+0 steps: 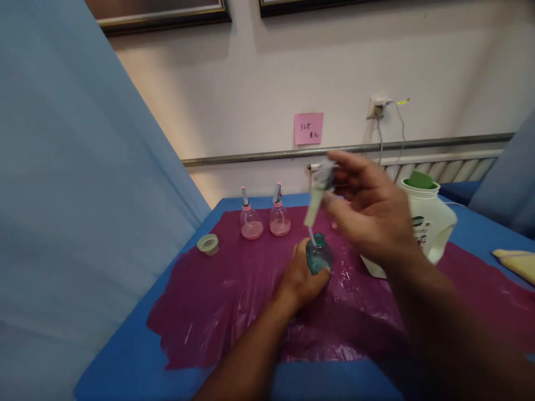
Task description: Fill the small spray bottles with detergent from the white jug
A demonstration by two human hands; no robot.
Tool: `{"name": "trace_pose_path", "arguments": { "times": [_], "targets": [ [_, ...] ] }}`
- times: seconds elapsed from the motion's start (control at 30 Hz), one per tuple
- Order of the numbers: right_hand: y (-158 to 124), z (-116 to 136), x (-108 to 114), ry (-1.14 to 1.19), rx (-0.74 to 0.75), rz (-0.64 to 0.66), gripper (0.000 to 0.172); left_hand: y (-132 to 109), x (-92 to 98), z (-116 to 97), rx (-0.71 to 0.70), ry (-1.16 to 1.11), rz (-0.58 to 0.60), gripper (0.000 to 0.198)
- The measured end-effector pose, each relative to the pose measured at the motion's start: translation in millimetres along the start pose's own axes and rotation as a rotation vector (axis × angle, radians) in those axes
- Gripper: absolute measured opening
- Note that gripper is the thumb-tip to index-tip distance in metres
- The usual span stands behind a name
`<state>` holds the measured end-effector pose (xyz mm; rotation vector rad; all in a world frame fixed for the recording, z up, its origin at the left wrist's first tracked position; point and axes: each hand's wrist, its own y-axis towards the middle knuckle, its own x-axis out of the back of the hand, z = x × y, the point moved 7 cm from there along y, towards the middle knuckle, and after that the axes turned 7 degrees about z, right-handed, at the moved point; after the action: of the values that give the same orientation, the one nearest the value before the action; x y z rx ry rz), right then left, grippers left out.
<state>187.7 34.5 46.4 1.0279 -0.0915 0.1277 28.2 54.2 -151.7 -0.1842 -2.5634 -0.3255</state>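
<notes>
My left hand (298,278) is wrapped round a small clear green bottle (319,255) that stands upright on the magenta plastic sheet (225,301). Its neck is open. Above it, my right hand (368,211) pinches a grey pump sprayer head (320,186), blurred by motion. The sprayer's thin white dip tube points down and its tip is at the bottle's mouth. Two small pink bottles (251,221) (280,218) with grey sprayer tops stand behind, each holding a little pink liquid.
A large white jug with a green cap (422,214) stands at the right, behind my right hand. A pale green cap (208,244) lies at the left edge of the sheet. A yellow object (516,262) is at far right. Blue cloth covers the table and hangs on the left.
</notes>
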Motion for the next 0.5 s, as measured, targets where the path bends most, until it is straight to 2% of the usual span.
{"name": "trace_pose_path", "arguments": {
  "times": [0.07, 0.17, 0.37, 0.5],
  "targets": [
    [-2, -3, 29, 0.023, -0.009, -0.106, 0.054, 0, -0.7, -1, -0.027, 0.010, 0.009, 0.078],
    [-3, -8, 46, 0.040, -0.003, -0.158, 0.051, -1, -2.4, 2, -0.038, -0.009, 0.021, 0.082],
    [0, -38, 34, 0.075, -0.045, -0.092, 0.052, -2, -2.1, 5, 0.023, -0.004, 0.025, 0.086],
    [-4, -65, 20, 0.171, -0.152, -0.040, 0.055, -2, -1.5, 2, 0.037, 0.008, 0.029, 0.089]
  ]
}}
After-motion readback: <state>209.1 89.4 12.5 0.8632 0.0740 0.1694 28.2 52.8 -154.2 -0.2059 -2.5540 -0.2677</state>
